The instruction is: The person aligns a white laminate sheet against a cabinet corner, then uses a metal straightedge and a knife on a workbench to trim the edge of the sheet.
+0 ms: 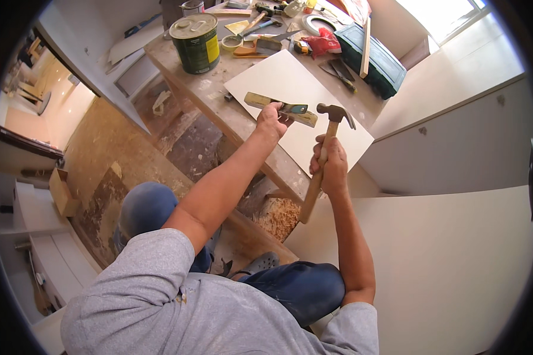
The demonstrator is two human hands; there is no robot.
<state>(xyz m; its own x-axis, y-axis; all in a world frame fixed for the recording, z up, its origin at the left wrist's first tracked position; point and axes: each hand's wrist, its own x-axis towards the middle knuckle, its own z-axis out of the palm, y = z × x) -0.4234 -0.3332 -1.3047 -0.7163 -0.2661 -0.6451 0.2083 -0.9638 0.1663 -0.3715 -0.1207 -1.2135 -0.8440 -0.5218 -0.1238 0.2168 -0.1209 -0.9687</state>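
Note:
My left hand (271, 120) grips a short wooden block plane with a green part (281, 108), held level above the white board (290, 89) on the workbench. My right hand (331, 165) is closed around the wooden handle of a claw hammer (321, 165). The hammer's metal head (336, 112) sits just right of the wooden tool's end, nearly touching it. Both forearms reach up from the lower edge.
A dusty wooden workbench (219, 94) carries a green tin can (196, 42), brushes, pliers (339, 74), a red bag (323, 42) and a dark toolbox (373, 56). White cabinet panels (450, 148) stand to the right. Sawdust (278, 216) lies on the bare floor.

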